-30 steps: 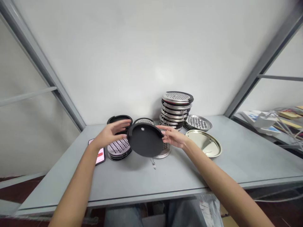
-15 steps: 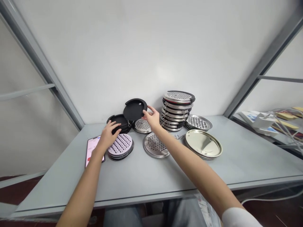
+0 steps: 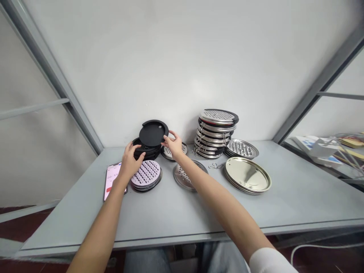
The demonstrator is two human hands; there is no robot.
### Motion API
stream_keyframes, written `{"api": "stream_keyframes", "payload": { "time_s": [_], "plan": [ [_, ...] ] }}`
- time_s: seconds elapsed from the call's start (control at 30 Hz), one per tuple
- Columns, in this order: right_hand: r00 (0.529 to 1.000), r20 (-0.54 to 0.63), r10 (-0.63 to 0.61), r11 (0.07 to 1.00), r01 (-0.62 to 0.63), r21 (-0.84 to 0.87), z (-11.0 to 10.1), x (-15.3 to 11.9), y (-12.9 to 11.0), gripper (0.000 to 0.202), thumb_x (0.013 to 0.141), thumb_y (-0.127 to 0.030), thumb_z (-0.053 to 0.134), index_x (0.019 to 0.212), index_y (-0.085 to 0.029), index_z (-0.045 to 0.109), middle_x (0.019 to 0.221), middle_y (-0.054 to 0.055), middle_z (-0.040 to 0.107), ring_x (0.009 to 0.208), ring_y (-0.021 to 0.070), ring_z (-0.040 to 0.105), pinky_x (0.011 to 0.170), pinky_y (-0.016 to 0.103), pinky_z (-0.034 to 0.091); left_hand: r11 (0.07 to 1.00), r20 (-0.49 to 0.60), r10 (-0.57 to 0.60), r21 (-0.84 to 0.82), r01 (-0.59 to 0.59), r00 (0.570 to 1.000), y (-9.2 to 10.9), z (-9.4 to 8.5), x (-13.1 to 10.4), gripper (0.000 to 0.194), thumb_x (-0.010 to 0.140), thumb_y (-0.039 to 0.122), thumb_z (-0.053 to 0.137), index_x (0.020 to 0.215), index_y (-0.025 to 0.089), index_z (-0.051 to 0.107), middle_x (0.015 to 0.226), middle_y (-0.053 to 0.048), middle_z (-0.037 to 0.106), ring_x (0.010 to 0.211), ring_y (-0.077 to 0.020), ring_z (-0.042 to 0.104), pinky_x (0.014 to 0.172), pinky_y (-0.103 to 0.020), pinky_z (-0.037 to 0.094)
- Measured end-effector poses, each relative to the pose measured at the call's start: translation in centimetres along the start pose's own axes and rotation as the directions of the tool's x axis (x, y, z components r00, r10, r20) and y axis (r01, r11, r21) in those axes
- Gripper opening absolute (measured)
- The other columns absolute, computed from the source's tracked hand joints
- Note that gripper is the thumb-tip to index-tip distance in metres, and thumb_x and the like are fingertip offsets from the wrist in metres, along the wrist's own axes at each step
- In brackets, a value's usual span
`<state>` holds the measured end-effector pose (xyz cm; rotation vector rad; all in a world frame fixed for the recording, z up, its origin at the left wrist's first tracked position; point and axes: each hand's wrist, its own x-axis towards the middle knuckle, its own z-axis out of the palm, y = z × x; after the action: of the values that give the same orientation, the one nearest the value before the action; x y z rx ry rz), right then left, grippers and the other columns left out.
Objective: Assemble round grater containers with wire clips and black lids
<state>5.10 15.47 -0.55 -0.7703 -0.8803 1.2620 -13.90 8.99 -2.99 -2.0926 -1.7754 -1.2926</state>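
My right hand [image 3: 173, 145] pinches the right edge of a black round holder [image 3: 152, 133] with a raised part-rim and a small hole. That holder is tilted above a stack of similar black holders [image 3: 152, 152] at the back left. Curled around the left side of this stack is my left hand [image 3: 131, 159], thumb in front and fingers at the rim. Just below lies a pile of round grater discs with a lilac top [image 3: 146, 172]. A metal grater disc [image 3: 167, 152] sits behind my right hand, and another grater disc [image 3: 186, 184] is partly under my right forearm.
A phone [image 3: 109, 178] showing a timer lies at left. A tall stack of metal graters [image 3: 216, 132] stands against the wall, with grater plates [image 3: 241, 148] to its right. Shiny round metal trays [image 3: 248, 175] are piled in front, beside small metal clips [image 3: 215, 165].
My right hand has carried the black holder left and slightly down, over the black stack. My left hand stays at the stack's left side. The view has shifted slightly.
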Motion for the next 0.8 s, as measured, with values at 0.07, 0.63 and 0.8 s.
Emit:
{"api": "stream_keyframes", "payload": {
  "time_s": [0.07,0.63,0.8],
  "plan": [
    [0.999,-0.006,0.034,0.999,-0.035,-0.039,-0.4,0.0,0.2,0.043,0.077,-0.018,0.069,0.117,-0.013,0.056,0.056,-0.006,0.060,0.052,0.0095,0.060,0.064,0.028,0.062,1.000,0.024,-0.004,0.017,0.003,1.000,-0.2,0.1,0.0,0.035,0.084,0.035,0.059,0.113,0.016,0.065,0.139,-0.018,0.047,0.132,-0.0311,0.044,0.109,-0.045,0.038],
    [0.992,-0.065,-0.105,0.975,0.090,-0.205,-2.6,-0.6,0.4,0.047,0.076,-0.028,0.069,0.120,-0.015,0.057,0.071,-0.001,0.068,0.060,0.0137,0.067,0.061,0.027,0.061,0.998,0.139,-0.047,-0.035,0.052,0.989,-2.1,-1.1,0.7,0.026,0.079,0.036,0.065,0.101,0.025,0.071,0.134,-0.007,0.056,0.123,-0.0281,0.054,0.108,-0.042,0.040],
    [0.996,-0.063,0.066,0.965,-0.080,-0.251,-2.7,-0.2,1.0,0.043,0.077,-0.027,0.070,0.114,-0.011,0.060,0.055,-0.002,0.063,0.054,0.0156,0.066,0.057,0.029,0.060,0.998,0.118,-0.028,-0.054,0.034,0.993,-2.4,-1.1,0.5,0.029,0.080,0.041,0.064,0.104,0.026,0.071,0.134,-0.007,0.057,0.123,-0.0274,0.054,0.108,-0.043,0.040]
  ]
}}
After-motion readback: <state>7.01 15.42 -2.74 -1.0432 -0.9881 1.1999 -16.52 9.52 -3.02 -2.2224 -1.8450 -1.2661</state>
